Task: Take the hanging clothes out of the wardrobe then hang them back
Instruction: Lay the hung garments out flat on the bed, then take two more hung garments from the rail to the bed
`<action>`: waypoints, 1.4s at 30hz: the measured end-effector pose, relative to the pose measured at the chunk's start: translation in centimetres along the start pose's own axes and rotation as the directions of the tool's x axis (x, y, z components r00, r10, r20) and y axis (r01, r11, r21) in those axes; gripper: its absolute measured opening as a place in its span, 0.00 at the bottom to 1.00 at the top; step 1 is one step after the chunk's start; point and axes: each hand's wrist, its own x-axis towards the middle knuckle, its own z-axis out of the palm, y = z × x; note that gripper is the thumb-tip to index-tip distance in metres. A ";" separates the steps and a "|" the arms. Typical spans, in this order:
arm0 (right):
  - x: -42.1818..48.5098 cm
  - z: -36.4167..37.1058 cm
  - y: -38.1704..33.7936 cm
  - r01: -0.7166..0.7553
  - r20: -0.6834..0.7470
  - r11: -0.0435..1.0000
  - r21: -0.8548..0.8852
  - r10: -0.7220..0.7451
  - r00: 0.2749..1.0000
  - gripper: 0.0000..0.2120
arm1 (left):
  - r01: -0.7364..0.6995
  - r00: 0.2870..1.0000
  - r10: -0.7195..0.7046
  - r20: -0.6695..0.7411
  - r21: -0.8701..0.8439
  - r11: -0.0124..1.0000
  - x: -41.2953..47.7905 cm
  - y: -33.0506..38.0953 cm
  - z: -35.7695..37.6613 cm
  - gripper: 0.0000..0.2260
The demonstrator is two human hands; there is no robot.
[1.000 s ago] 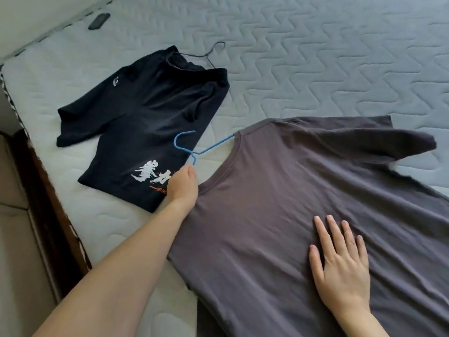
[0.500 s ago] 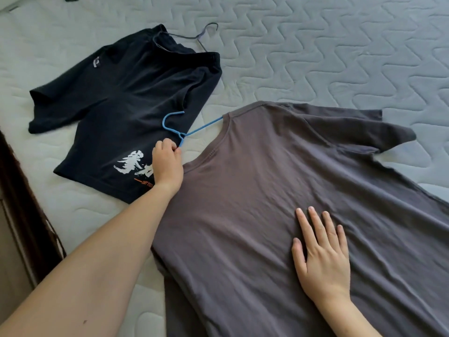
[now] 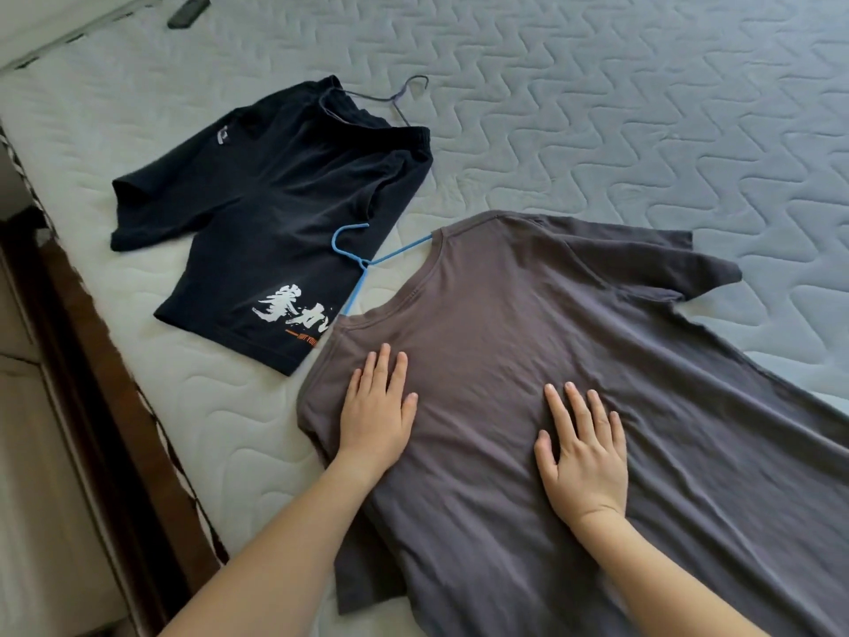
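Grey T-shirt (image 3: 574, 383) spread on the mattress (image 3: 643, 108), its blue hanger (image 3: 363, 264) protruding from the collar and overlapping the black shorts (image 3: 275, 213). Risk: pressing or sliding the fabric could work the hanger loose from the neck — or snag its hook on the shorts. Left hand (image 3: 376, 416) and right hand (image 3: 583, 457) lie flat, palms down, fingers extended, grasping nothing.
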 end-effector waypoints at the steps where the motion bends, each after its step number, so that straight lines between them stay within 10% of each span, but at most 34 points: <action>1: 0.1 -0.8 -0.1 -0.010 0.034 1.000 0.015 0.010 0.999 0.29 | 0.036 0.995 -0.032 0.097 -0.032 0.999 -0.1 0.2 -1.5 0.27; 6: 0.2 -10.1 -1.0 -0.166 0.319 0.850 0.500 -0.003 0.948 0.16 | 0.396 0.918 -0.320 0.234 -0.593 0.701 -5.3 3.5 -11.8 0.18; 16: -24.0 -39.5 0.7 -0.265 0.396 0.396 0.879 -0.298 0.868 0.10 | 0.233 0.814 -0.579 0.037 -0.935 0.269 -45.7 15.1 -31.3 0.13; 23: -34.6 -41.1 3.4 -0.405 0.652 0.531 0.744 -0.444 0.615 0.14 | 0.449 0.539 -0.801 0.260 -0.893 0.012 -66.2 20.4 -29.9 0.09; 35: -39.8 -40.4 -12.2 -0.091 0.620 0.622 0.778 -0.736 0.273 0.13 | 0.318 0.080 -0.932 0.353 -0.895 -0.312 -79.8 21.4 -27.4 0.09; 42: -44.4 -37.8 -23.0 -0.052 0.615 0.619 0.784 -0.761 0.208 0.13 | 0.346 0.170 -0.883 0.437 -0.866 -0.362 -82.1 15.1 -25.9 0.09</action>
